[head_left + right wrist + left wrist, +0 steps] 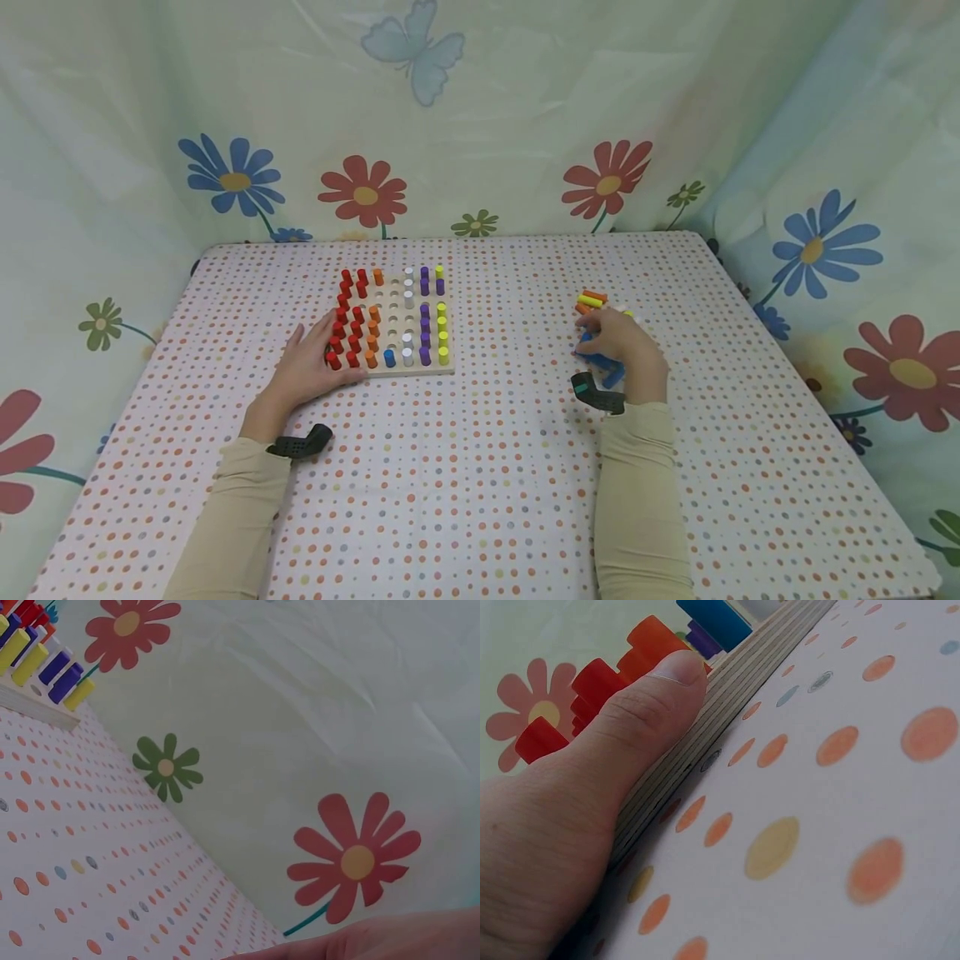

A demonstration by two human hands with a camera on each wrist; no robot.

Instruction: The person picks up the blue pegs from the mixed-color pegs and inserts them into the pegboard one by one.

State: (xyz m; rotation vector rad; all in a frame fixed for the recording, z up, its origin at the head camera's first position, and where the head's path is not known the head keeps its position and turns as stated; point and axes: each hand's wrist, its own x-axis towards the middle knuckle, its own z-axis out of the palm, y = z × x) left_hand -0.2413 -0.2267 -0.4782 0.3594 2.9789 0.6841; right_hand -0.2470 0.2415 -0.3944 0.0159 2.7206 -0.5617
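Dotted tabletop (495,450) bears blue pegs (600,361) under right hand (624,340).

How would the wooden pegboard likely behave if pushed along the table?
The wooden pegboard would probably stay stiff, as its edge looks thick and layered. Lying flat and broad on the dotted tablecloth, it seems likelier to slide than tip. The red pegs stand upright in it, so they'd likely travel along.

The right hand (626,343) partly hides the loose blue pegs (613,377); whether it pinches one cannot be told.
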